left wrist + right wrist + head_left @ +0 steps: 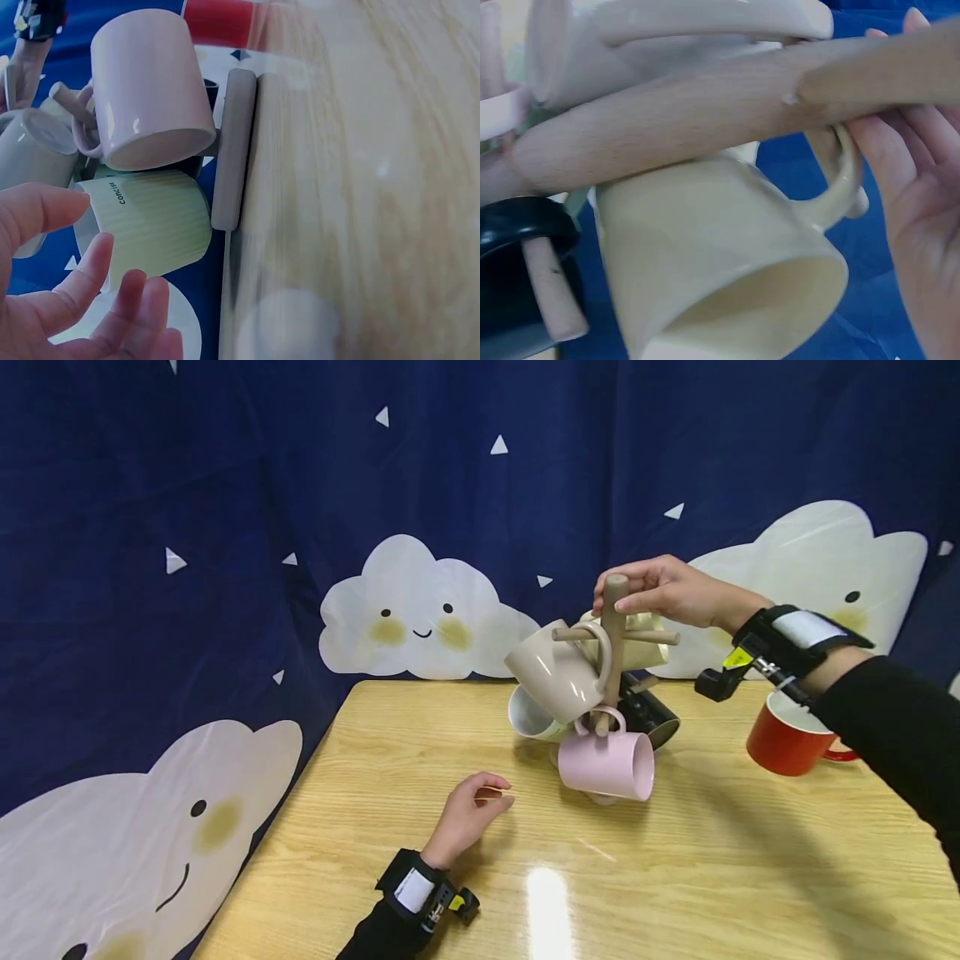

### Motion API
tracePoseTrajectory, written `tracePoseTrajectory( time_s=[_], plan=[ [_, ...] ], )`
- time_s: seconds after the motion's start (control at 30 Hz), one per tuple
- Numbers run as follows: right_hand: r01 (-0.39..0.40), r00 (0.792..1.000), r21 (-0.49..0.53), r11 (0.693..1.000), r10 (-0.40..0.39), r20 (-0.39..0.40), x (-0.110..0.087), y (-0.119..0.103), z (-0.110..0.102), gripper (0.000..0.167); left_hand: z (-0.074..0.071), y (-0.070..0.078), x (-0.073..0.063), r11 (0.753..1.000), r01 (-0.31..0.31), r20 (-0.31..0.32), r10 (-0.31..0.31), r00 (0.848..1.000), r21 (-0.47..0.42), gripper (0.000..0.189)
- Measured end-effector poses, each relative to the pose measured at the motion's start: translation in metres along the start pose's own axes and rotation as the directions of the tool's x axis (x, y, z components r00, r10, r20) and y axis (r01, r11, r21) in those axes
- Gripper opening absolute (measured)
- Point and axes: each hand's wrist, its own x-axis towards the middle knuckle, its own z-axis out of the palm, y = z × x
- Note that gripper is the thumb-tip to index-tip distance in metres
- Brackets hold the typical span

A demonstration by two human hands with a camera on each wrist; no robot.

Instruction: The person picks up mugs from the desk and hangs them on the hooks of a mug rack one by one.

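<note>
A wooden mug tree (615,647) stands on the table with several mugs on its pegs. My right hand (671,593) is at the top of its post, fingers reaching behind and thumb on the near side. Close to that thumb in the right wrist view is the handle of a pale yellow mug (705,232). A beige mug (558,672) hangs on the upper left peg, a pink mug (600,764) on a lower front one, a black mug (651,714) lower right. A pale green mug (154,225) hangs behind. My left hand (467,814), holding nothing, is left of the pink mug.
A red mug (787,739) with a white inside is at the right, partly behind my right sleeve. The wooden table (420,727) ends at a dark blue curtain (450,493) with cloud shapes. Light glares on the table near the front.
</note>
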Motion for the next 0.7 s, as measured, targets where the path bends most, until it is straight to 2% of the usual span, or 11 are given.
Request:
tracePoseTrajectory(
  time_s=[0.17,0.27,0.4,0.57,0.63,0.7],
  plan=[
    [-0.002,0.997,0.028,1.0,0.004,-0.071,-0.015,-0.005,0.005,0.026,0.002,0.0,-0.004,1.0,-0.015,0.037,0.016,0.999,-0.014,0.022],
    [-0.008,0.992,0.048,0.999,0.014,-0.124,-0.019,-0.007,0.012,0.026,0.001,-0.002,-0.006,1.0,-0.01,0.037,0.011,0.999,-0.004,0.022],
    [-0.025,0.973,0.068,0.997,0.04,-0.229,-0.021,-0.011,0.026,0.025,0.001,-0.004,-0.005,1.0,-0.002,0.032,0.002,0.999,-0.002,0.021],
    [-0.058,0.913,0.05,0.997,0.073,-0.402,-0.017,-0.016,0.045,0.023,0.002,0.0,-0.003,1.0,-0.019,0.051,0.019,0.999,-0.013,0.022],
    [-0.069,0.88,0.032,0.997,0.075,-0.469,-0.015,-0.019,0.052,0.023,0.002,0.001,-0.002,1.0,-0.027,0.057,0.028,0.998,-0.008,0.022],
    [-0.088,0.838,0.001,0.996,0.075,-0.541,-0.01,-0.021,0.059,0.023,0.003,0.001,-0.001,1.0,-0.029,0.057,0.029,0.998,0.003,0.022]
  ],
)
